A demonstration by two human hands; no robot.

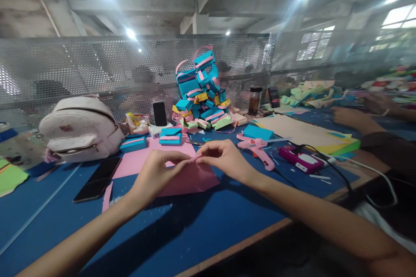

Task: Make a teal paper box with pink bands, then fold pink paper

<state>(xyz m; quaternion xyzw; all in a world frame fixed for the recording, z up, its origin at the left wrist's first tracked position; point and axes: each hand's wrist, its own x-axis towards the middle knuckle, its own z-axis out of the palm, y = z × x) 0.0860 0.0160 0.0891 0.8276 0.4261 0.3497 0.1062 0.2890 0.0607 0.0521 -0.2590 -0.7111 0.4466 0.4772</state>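
My left hand [162,169] and my right hand [224,160] meet above the table, each pinching a small pink paper strip [195,158] between thumb and fingers. Most of the strip is hidden by the fingertips. Below them lies pink paper [131,164] on the blue tabletop. Just beyond the hands sit a small blue paper box with a pink band [170,136] and a similar blue box [133,143]. A pink glue gun [258,150] rests on its side to the right of my right hand, beside a plain blue paper piece [258,132].
A white backpack [81,130] and a black phone [97,179] are on the left. A tall pile of blue paper boxes [203,91] stands against the perforated metal screen [130,60]. On the right are a purple power strip [300,159], cables and a co-worker's hand [349,119].
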